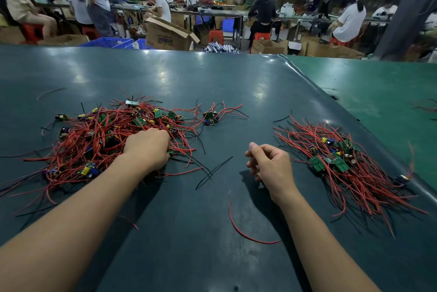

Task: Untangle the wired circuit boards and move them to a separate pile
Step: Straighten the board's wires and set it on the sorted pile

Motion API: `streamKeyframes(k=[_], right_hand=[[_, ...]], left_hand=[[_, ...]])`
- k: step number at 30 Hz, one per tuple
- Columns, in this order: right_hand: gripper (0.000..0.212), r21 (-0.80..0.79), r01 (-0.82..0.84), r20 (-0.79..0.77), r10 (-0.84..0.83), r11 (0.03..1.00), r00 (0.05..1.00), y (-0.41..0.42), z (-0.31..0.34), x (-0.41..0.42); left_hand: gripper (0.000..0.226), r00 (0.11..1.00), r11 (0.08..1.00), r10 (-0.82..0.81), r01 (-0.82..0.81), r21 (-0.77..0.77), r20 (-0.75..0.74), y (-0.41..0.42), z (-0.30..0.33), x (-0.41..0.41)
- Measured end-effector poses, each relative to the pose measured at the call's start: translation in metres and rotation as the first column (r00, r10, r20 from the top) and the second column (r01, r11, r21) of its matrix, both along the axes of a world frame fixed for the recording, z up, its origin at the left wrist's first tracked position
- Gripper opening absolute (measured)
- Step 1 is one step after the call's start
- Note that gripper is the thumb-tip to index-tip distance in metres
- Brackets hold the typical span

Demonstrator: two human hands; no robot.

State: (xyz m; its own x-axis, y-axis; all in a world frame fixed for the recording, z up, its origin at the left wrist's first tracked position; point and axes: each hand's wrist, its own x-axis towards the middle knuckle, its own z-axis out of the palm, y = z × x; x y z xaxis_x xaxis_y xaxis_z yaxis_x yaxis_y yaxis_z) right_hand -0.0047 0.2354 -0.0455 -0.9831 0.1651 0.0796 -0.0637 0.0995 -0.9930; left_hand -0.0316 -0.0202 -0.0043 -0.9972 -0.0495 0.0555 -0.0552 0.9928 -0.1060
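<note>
A big tangled heap of small green circuit boards with red and black wires (99,135) lies on the left of the dark table. My left hand (147,147) reaches into its right edge, fingers curled down among the wires; what they hold is hidden. A second, neater pile of wired boards (340,161) lies on the right. My right hand (269,164) hovers between the piles, fingers loosely curled and holding nothing. One small wired board cluster (210,118) sits apart behind the heap.
Loose red wire (246,232) and black wires (212,171) lie on the dark green table mat (212,79). A lighter green mat (378,93) adjoins on the right. Beyond the far edge are cardboard boxes (165,34), blue crates and seated workers.
</note>
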Motion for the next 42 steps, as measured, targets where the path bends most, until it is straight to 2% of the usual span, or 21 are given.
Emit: streamKeyframes(k=[2, 4, 7, 10, 12, 14, 16, 17, 18, 19, 21, 22, 23, 26, 29, 31, 33, 35, 39, 42], right_hand=[[0.03, 0.014, -0.009, 0.0, 0.009, 1.0, 1.0, -0.001, -0.001, 0.0], [0.03, 0.032, -0.016, -0.004, 0.016, 0.999, 1.0, -0.002, -0.001, 0.0], [0.03, 0.043, -0.023, -0.009, 0.024, 0.999, 1.0, -0.003, -0.001, 0.0], [0.029, 0.034, -0.032, -0.021, 0.032, 0.999, 0.999, -0.003, 0.001, 0.001], [0.029, -0.02, -0.045, -0.029, 0.044, 0.999, 0.999, -0.003, 0.003, 0.003], [0.027, -0.132, -0.121, -0.03, 0.118, 0.984, 0.993, -0.003, 0.006, 0.005], [0.025, -0.222, -0.25, -0.015, 0.253, 0.942, 0.967, -0.004, 0.008, 0.007], [0.026, -0.244, -0.312, 0.007, 0.324, 0.918, 0.946, -0.006, 0.008, 0.009], [0.029, -0.258, -0.366, 0.031, 0.386, 0.894, 0.922, -0.008, 0.008, 0.011], [0.032, -0.267, -0.406, 0.043, 0.432, 0.874, 0.901, -0.01, 0.008, 0.012], [0.031, -0.294, -0.414, 0.022, 0.439, 0.862, 0.898, -0.014, 0.007, 0.013], [0.026, -0.315, -0.382, -0.003, 0.402, 0.869, 0.916, -0.015, 0.007, 0.013], [0.02, -0.33, -0.335, -0.023, 0.347, 0.883, 0.938, -0.014, 0.007, 0.012], [0.007, -0.296, -0.23, -0.041, 0.228, 0.927, 0.973, -0.01, 0.005, 0.009], [0.009, -0.283, -0.235, -0.036, 0.234, 0.93, 0.972, -0.013, 0.003, 0.009], [0.015, -0.295, -0.214, -0.04, 0.212, 0.931, 0.976, -0.014, 0.004, 0.008], [0.017, -0.236, -0.138, -0.06, 0.127, 0.962, 0.99, -0.012, 0.003, 0.004], [0.016, -0.232, -0.087, -0.059, 0.075, 0.969, 0.995, -0.009, 0.003, 0.002], [0.011, -0.335, -0.171, -0.048, 0.164, 0.926, 0.985, -0.006, 0.004, 0.003], [0.009, -0.294, -0.214, -0.025, 0.216, 0.932, 0.976, -0.006, 0.005, 0.004]], left_hand=[[0.02, 0.997, 0.999, -0.02, 0.022, 0.029, -0.079, 0.0, 0.0, 0.003], [0.021, 0.971, 0.988, -0.014, 0.05, 0.145, -0.239, 0.001, 0.003, 0.009], [0.026, 0.864, 0.942, 0.077, 0.102, 0.321, -0.498, 0.008, 0.017, 0.013], [0.024, 0.75, 0.848, 0.227, 0.161, 0.504, -0.621, 0.018, 0.033, 0.018], [0.022, 0.66, 0.856, 0.207, 0.235, 0.461, -0.722, 0.026, 0.037, 0.025], [0.016, 0.575, 0.843, 0.07, 0.403, 0.356, -0.815, 0.041, 0.035, 0.036], [0.013, 0.514, 0.742, -0.051, 0.593, 0.313, -0.856, 0.06, 0.026, 0.044], [0.014, 0.516, 0.668, -0.04, 0.651, 0.361, -0.856, 0.071, 0.021, 0.045], [0.015, 0.552, 0.568, 0.025, 0.678, 0.467, -0.833, 0.082, 0.017, 0.046], [0.016, 0.624, 0.421, 0.12, 0.672, 0.609, -0.772, 0.091, 0.013, 0.045], [0.015, 0.822, -0.022, 0.221, 0.542, 0.84, -0.524, 0.11, 0.006, 0.042], [0.015, 0.889, -0.202, 0.2, 0.449, 0.87, -0.412, 0.117, 0.0, 0.04], [0.015, 0.924, -0.303, 0.171, 0.379, 0.874, -0.342, 0.122, -0.007, 0.038], [0.019, 0.972, -0.483, 0.117, 0.233, 0.844, -0.202, 0.125, -0.028, 0.035], [0.027, 0.988, -0.568, 0.077, 0.154, 0.809, -0.134, 0.115, -0.044, 0.031], [0.027, 0.987, -0.552, 0.023, 0.143, 0.821, -0.157, 0.111, -0.05, 0.03], [0.024, 0.984, -0.518, -0.022, 0.139, 0.844, -0.176, 0.111, -0.051, 0.032], [0.018, 0.988, -0.528, -0.025, 0.117, 0.841, -0.153, 0.113, -0.051, 0.031], [0.014, 0.994, -0.579, 0.002, 0.088, 0.81, -0.106, 0.115, -0.051, 0.027], [0.019, 0.996, -0.583, 0.014, 0.084, 0.808, -0.094, 0.115, -0.049, 0.029]])
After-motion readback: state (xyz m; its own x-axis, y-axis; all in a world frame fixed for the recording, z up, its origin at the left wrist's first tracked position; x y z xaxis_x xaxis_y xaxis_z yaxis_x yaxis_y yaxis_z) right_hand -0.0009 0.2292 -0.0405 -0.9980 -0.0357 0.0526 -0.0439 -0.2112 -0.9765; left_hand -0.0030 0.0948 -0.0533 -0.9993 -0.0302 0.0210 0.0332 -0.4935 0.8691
